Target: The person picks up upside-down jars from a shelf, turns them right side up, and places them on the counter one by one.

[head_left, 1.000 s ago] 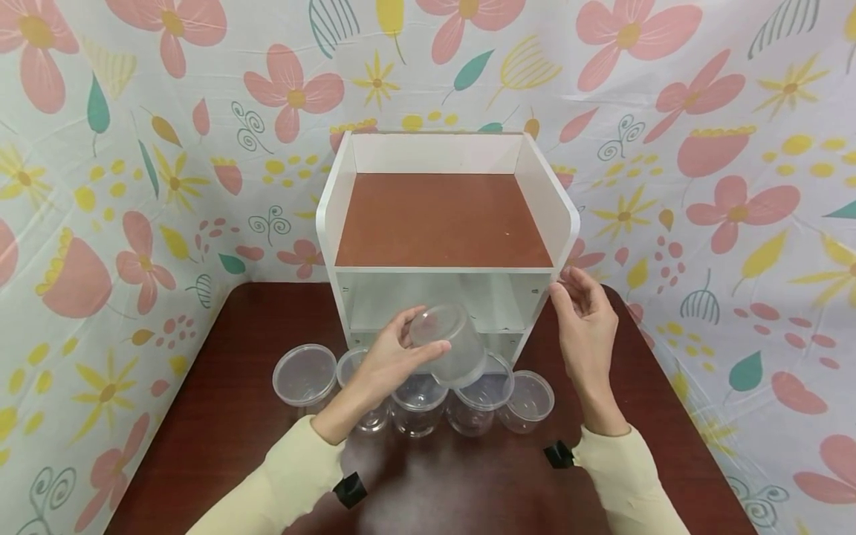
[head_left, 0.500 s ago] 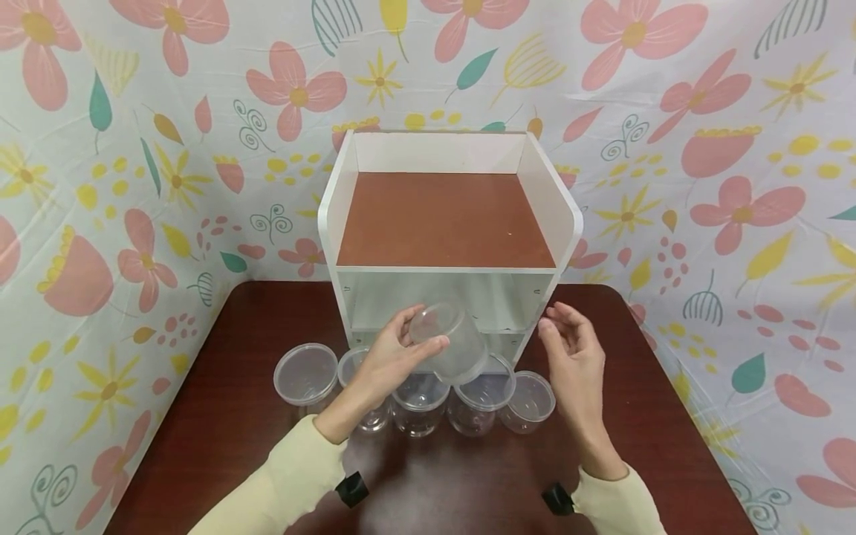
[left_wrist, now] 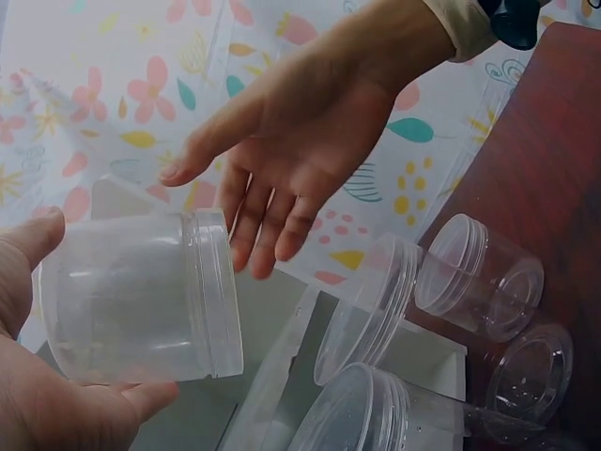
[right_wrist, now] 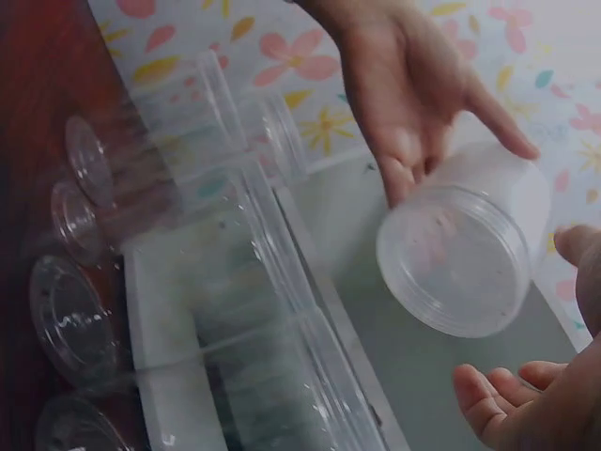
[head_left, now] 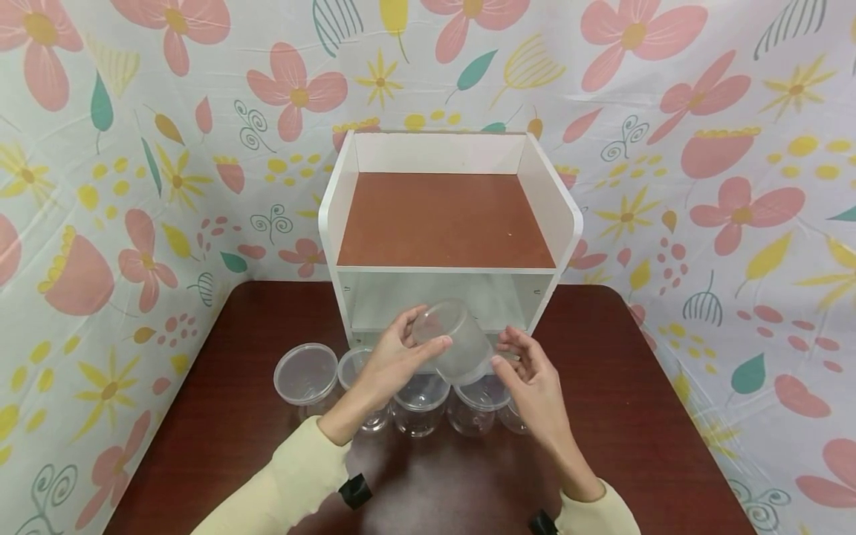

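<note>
Fingers and thumb of our left hand [head_left: 394, 357] curl round a clear plastic jar [head_left: 452, 341], holding it tilted in front of the white shelf unit [head_left: 446, 223], above the row of clear jars [head_left: 417, 401] on the dark table [head_left: 221, 416]. Just right of the held jar, our right hand [head_left: 531, 383] hovers, fingers relaxed and apart, holding nothing.

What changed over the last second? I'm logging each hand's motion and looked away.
The right hand left the right edge of the white shelf and swung left and down toward the clear jar, open beside its lidded end, not gripping it. The left hand holds the jar tilted as before; the containers on the table stayed put.
</note>
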A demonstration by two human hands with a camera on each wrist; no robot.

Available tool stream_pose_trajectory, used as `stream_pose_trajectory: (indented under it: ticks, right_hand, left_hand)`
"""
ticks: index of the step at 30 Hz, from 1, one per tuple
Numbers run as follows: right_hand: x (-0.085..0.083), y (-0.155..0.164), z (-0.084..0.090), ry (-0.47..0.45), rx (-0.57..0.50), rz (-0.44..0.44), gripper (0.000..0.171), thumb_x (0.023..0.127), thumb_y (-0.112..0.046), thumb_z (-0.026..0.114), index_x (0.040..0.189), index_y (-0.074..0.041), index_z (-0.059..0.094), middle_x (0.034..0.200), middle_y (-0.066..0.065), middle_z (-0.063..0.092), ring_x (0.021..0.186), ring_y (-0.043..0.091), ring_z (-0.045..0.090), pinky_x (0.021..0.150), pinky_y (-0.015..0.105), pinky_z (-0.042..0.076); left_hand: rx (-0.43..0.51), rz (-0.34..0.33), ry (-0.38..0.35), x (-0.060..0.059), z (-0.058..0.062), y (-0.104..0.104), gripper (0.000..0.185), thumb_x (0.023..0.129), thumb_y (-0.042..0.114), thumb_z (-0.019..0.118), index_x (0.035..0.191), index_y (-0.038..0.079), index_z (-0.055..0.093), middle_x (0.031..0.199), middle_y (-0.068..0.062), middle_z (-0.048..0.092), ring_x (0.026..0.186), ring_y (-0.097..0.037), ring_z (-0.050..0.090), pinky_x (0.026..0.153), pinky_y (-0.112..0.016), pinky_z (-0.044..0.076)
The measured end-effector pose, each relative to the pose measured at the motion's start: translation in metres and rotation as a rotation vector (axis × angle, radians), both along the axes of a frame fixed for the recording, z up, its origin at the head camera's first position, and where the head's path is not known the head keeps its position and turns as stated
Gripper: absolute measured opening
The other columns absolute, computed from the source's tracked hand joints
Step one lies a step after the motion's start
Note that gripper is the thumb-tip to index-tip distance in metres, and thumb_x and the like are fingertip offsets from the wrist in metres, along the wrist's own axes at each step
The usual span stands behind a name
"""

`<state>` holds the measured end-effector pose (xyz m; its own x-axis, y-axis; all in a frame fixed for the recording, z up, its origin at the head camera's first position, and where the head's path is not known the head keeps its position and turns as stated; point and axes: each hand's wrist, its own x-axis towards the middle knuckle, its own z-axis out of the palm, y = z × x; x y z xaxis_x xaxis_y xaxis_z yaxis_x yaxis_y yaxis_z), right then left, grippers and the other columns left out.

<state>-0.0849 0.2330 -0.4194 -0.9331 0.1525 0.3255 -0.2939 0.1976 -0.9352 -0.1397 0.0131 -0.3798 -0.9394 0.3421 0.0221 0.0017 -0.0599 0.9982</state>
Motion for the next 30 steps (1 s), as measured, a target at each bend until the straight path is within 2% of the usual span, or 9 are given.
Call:
stream_pose_trajectory:
  ticks: [6, 9, 12, 14, 16, 18, 24, 30]
  right_hand:
    - [0.001, -0.006, -0.006, -0.085, 0.030, 0.090, 0.072, 0.092, 0.002, 0.073, 0.155, 0.006, 0.037, 0.148, 0.023, 0.049, 0.113, 0.011, 0.061, 0.090, 0.019, 0.051]
    - [0.001, -0.008, -0.007, -0.135, 0.051, 0.117, 0.080, 0.091, -0.001, 0.076, 0.158, 0.002, 0.032, 0.150, 0.023, 0.047, 0.116, 0.018, 0.062, 0.089, 0.021, 0.051]
    - [-0.001, -0.011, -0.007, -0.158, 0.069, 0.116, 0.085, 0.087, -0.004, 0.081, 0.158, -0.001, 0.033, 0.150, 0.020, 0.048, 0.127, 0.027, 0.058, 0.103, 0.031, 0.048]
    - [-0.002, -0.013, -0.007, -0.152, 0.079, 0.112, 0.086, 0.085, -0.005, 0.083, 0.157, -0.003, 0.036, 0.152, 0.017, 0.047, 0.136, 0.029, 0.051, 0.114, 0.038, 0.039]
    - [-0.003, -0.014, -0.007, -0.142, 0.084, 0.111, 0.087, 0.083, -0.005, 0.085, 0.156, -0.005, 0.039, 0.151, 0.015, 0.049, 0.138, 0.027, 0.048, 0.118, 0.042, 0.031]
    - [-0.004, -0.015, -0.008, -0.133, 0.089, 0.112, 0.086, 0.082, -0.005, 0.087, 0.155, -0.006, 0.041, 0.147, 0.014, 0.052, 0.135, 0.026, 0.051, 0.117, 0.039, 0.035]
    - [-0.004, -0.016, -0.009, -0.119, 0.104, 0.113, 0.085, 0.082, -0.006, 0.087, 0.153, -0.006, 0.042, 0.143, 0.013, 0.053, 0.126, 0.025, 0.056, 0.102, 0.017, 0.043]
    - [-0.004, -0.016, -0.009, -0.108, 0.050, 0.137, 0.082, 0.083, -0.002, 0.085, 0.152, -0.004, 0.041, 0.141, 0.014, 0.053, 0.121, 0.020, 0.060, 0.098, 0.020, 0.048]
  left_hand:
    - [0.015, -0.005, 0.010, 0.001, 0.000, 0.000, 0.077, 0.092, 0.022, 0.077, 0.156, 0.002, 0.038, 0.144, -0.020, 0.054, 0.127, -0.031, 0.060, 0.100, -0.043, 0.052]
    - [0.020, -0.009, 0.014, 0.002, 0.000, 0.000, 0.076, 0.093, 0.023, 0.076, 0.156, 0.002, 0.038, 0.144, -0.020, 0.054, 0.126, -0.031, 0.061, 0.098, -0.042, 0.053]
    - [0.018, -0.010, 0.011, 0.002, 0.001, 0.001, 0.076, 0.094, 0.025, 0.075, 0.156, 0.003, 0.038, 0.148, -0.019, 0.052, 0.127, -0.031, 0.060, 0.099, -0.041, 0.053]
    - [0.016, -0.009, 0.008, 0.003, 0.001, 0.001, 0.076, 0.094, 0.025, 0.075, 0.156, 0.003, 0.037, 0.150, -0.019, 0.050, 0.128, -0.031, 0.059, 0.101, -0.042, 0.052]
    - [0.017, -0.012, 0.011, 0.002, 0.000, 0.001, 0.076, 0.094, 0.025, 0.074, 0.156, 0.002, 0.037, 0.151, -0.019, 0.049, 0.129, -0.032, 0.058, 0.102, -0.043, 0.051]
    - [0.021, -0.013, 0.013, 0.002, -0.001, 0.001, 0.075, 0.094, 0.025, 0.074, 0.156, 0.002, 0.037, 0.151, -0.020, 0.049, 0.131, -0.032, 0.057, 0.104, -0.043, 0.050]
    - [0.013, -0.007, 0.015, 0.002, -0.003, 0.001, 0.077, 0.094, 0.026, 0.074, 0.157, 0.003, 0.037, 0.155, -0.020, 0.045, 0.137, -0.034, 0.051, 0.108, -0.047, 0.046]
    - [0.013, -0.041, 0.004, 0.001, -0.003, -0.001, 0.082, 0.095, 0.027, 0.073, 0.159, -0.002, 0.032, 0.160, -0.021, 0.038, 0.143, -0.034, 0.045, 0.112, -0.047, 0.042]
